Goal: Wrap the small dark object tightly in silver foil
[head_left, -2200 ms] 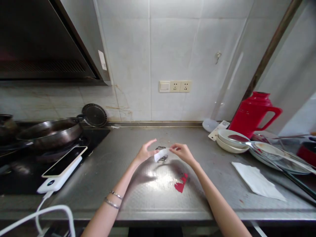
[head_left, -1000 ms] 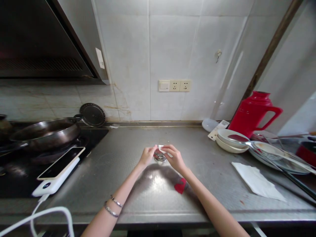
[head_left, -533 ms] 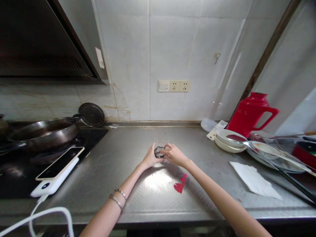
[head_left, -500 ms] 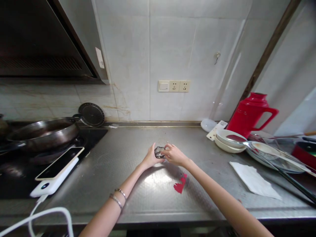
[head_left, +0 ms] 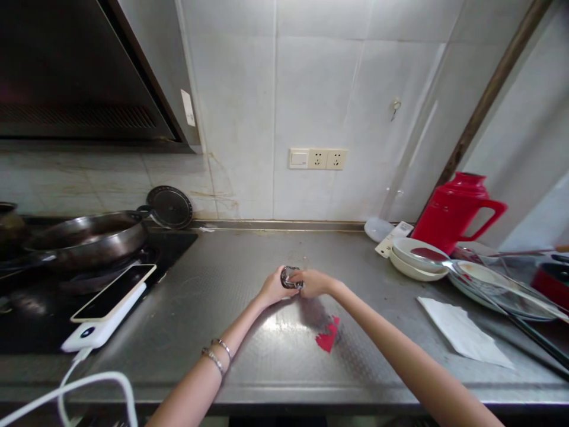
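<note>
A small round glass-like container with a dark rim (head_left: 290,277) stands at the middle of the steel counter (head_left: 249,356), its opening facing up toward me. My left hand (head_left: 274,288) is wrapped round its left and near side. From the right, my right hand (head_left: 313,283) reaches over the rim, with its fingers bent down at the opening; the fingertips are partly hidden, and whether they pinch anything is too small to tell. Nearer to me, a torn red scrap (head_left: 328,335) lies on the counter, below my right hand.
To the left are a pan (head_left: 95,243) on the black stove and a phone (head_left: 113,293) on a white power bank with a cable. At right stand a red thermos (head_left: 453,210), stacked bowls (head_left: 413,267), plates with utensils, and a white tissue (head_left: 462,332).
The view has shifted slightly. My right hand has turned, its fingers now bent further down over the container's opening. My left hand still holds the container.
</note>
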The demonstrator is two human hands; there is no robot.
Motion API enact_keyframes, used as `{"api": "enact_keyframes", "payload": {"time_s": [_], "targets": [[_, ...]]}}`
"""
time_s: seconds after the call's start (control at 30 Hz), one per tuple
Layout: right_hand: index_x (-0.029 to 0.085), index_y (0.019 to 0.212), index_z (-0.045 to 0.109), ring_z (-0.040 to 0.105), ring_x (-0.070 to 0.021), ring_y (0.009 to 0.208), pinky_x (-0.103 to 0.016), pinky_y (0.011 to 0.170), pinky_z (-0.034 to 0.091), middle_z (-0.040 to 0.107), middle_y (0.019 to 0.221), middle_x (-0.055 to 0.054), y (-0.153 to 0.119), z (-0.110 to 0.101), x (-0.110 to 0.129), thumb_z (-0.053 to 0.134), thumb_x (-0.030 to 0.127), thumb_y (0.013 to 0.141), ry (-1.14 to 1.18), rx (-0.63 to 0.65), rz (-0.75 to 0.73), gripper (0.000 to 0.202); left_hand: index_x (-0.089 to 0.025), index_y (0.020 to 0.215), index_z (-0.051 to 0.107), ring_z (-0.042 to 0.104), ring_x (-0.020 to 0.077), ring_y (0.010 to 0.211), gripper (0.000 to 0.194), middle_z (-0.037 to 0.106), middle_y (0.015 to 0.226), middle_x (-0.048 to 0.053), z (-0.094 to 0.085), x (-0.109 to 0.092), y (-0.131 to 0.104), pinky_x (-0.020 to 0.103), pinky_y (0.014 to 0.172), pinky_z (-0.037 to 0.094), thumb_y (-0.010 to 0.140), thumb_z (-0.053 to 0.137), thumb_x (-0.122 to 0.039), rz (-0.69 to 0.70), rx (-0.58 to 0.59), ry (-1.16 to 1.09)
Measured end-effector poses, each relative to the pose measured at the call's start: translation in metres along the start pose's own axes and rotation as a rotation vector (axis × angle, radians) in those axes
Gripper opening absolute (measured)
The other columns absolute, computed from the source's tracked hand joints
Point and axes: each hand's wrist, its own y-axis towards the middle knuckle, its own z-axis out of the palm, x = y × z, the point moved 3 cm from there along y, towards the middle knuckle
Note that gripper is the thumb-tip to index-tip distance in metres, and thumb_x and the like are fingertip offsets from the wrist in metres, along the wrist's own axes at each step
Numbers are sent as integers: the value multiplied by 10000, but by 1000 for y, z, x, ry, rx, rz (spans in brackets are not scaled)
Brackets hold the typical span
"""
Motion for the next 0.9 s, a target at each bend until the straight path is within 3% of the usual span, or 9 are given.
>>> {"api": "enact_keyframes", "payload": {"time_s": [0.13,0.33,0.43,0.57,0.67,0.8,0.9], "targets": [[242,1059,641,643,-215,895,-260,676,463,641,1138,-49,5,1,6,542,152,680,-103,136,7,402,-182,1123,516,645,197,884,643,689,1000,44,1,0,1,273,749,485,543,778,-266,34,12,-69],[323,1139,593,661,-254,850,-301,644,471,634,1148,-40,-1,-4,4,544,218,700,-272,151,159,455,-184,1123,524,637,191,830,662,686,970,43,1,5,2,265,709,475,530,791,-305,18,-15,-12],[294,1091,622,659,-254,848,-296,647,464,655,1090,-58,-3,-5,5,534,218,702,-251,164,185,406,-183,1133,520,634,187,797,672,685,936,40,2,7,2,258,678,470,538,786,-348,12,-3,20],[208,973,664,648,-239,855,-279,666,458,676,1007,-86,-3,-4,8,518,207,709,-134,192,106,302,-181,1166,507,640,205,851,716,684,971,54,1,5,1,265,708,473,530,794,-342,9,1,25],[182,1004,659,640,-225,889,-273,711,465,662,1069,-92,-1,-2,8,526,186,700,-57,196,49,332,-181,1154,511,644,209,856,700,687,974,55,0,4,1,270,714,475,534,793,-340,9,4,23],[276,1208,568,618,-234,1014,-292,771,482,574,1273,-47,1,2,5,536,170,681,-97,194,79,539,-184,1146,509,644,202,841,667,688,957,43,1,5,1,276,719,480,554,778,-333,14,0,3],[342,1229,538,629,-255,1004,-339,748,502,561,1289,-29,-1,0,5,540,222,700,-223,198,157,543,-188,1153,505,640,205,861,671,683,974,43,1,6,1,284,743,479,555,778,-324,15,-12,13]]}}
